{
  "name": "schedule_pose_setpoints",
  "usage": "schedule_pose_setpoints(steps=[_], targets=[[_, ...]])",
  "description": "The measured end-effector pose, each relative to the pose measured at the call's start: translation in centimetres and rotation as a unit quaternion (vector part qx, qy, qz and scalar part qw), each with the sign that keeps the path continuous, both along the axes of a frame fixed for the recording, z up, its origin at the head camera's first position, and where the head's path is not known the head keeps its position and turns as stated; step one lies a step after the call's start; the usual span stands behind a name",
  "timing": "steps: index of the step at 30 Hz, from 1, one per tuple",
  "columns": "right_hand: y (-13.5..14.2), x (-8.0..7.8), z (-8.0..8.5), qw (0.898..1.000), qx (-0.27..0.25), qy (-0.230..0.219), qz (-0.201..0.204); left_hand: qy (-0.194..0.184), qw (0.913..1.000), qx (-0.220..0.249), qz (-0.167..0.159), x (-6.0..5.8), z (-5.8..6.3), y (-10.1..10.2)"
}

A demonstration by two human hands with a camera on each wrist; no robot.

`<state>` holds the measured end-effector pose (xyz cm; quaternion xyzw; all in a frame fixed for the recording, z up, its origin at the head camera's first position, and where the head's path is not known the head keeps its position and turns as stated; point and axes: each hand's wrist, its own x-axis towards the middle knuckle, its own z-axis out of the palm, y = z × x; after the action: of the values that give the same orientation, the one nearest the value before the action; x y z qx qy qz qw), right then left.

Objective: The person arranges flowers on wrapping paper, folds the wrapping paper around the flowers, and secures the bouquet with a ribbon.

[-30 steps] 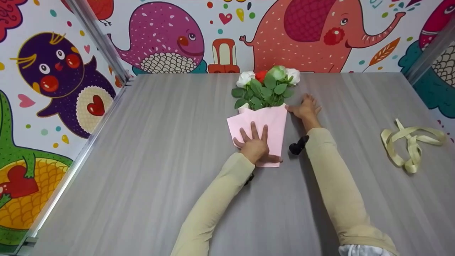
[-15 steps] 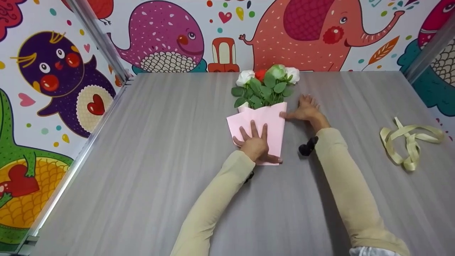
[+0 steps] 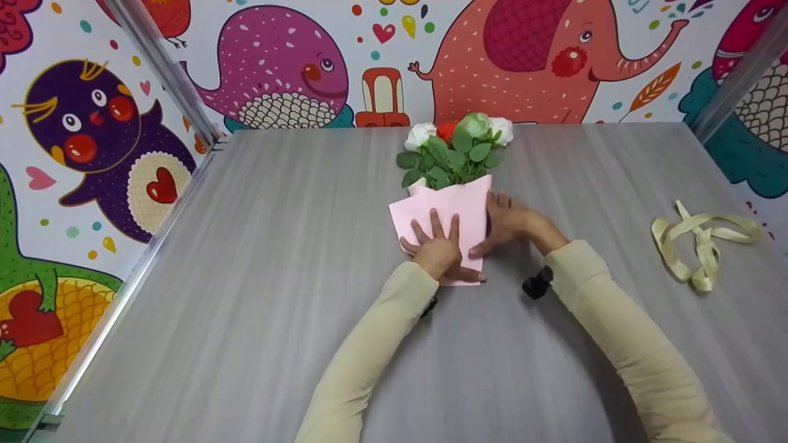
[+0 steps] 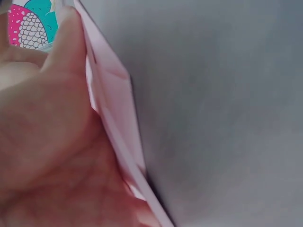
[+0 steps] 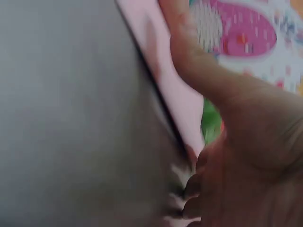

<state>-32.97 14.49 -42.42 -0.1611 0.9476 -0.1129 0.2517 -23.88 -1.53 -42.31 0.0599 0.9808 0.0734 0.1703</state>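
Observation:
A bouquet of artificial roses point(image 3: 458, 144), white, red and pale green with dark green leaves, lies wrapped in pink paper point(image 3: 449, 200) towards the table's far side. My left hand point(image 3: 438, 253) presses flat on the lower wrapper, fingers spread and thumb along the bottom. The wrapper's folded edge point(image 4: 120, 127) shows beside the palm in the left wrist view. At the wrapper's right side is my right hand point(image 3: 508, 221), its thumb touching the paper and its other fingers along the edge. The right wrist view is blurred; the fingertips point(image 5: 189, 208) rest near the paper's edge and the table.
A loose, tangled cream ribbon point(image 3: 705, 246) lies on the right of the grey table point(image 3: 246, 277). Behind the table stands a wall point(image 3: 381, 55) printed with cartoon animals. A metal frame rail point(image 3: 163, 67) runs at the left edge.
My right hand has moved down the wrapper's right edge, its thumb shifting lower on the paper and its fingers drawing in from an upward spread. The left hand stays pressed in place.

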Motion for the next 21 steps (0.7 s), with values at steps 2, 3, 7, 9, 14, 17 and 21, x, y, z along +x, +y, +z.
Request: schedule_pose_setpoints(steps=[2,3,7,9,14,17,21], targets=[[-0.5,0.4,-0.1,1.0,0.0,0.008,-0.01,0.007,1.0,0.002,-0.004,0.0,-0.1,-0.1],[-0.6,0.3,-0.3,1.0,-0.002,0.011,-0.018,0.005,1.0,0.002,-0.003,0.0,-0.1,-0.1],[-0.2,-0.8,-0.5,0.996,-0.031,0.013,-0.078,-0.013,0.9999,-0.003,0.005,-0.2,-0.1,0.0],[0.3,-1.6,-0.5,0.994,-0.034,0.004,-0.103,-0.02,0.9998,0.0,0.008,-0.2,-0.2,0.1],[0.8,-3.5,-0.4,0.991,-0.027,-0.019,-0.132,-0.024,0.9996,-0.007,0.01,-0.2,-0.2,0.3],[0.4,-4.7,-0.1,0.986,-0.04,-0.028,-0.157,-0.038,0.999,-0.01,0.022,-0.4,-0.1,0.3],[0.3,-5.8,0.3,0.979,-0.059,-0.036,-0.192,-0.051,0.9984,-0.011,0.024,-0.4,0.0,0.5]])
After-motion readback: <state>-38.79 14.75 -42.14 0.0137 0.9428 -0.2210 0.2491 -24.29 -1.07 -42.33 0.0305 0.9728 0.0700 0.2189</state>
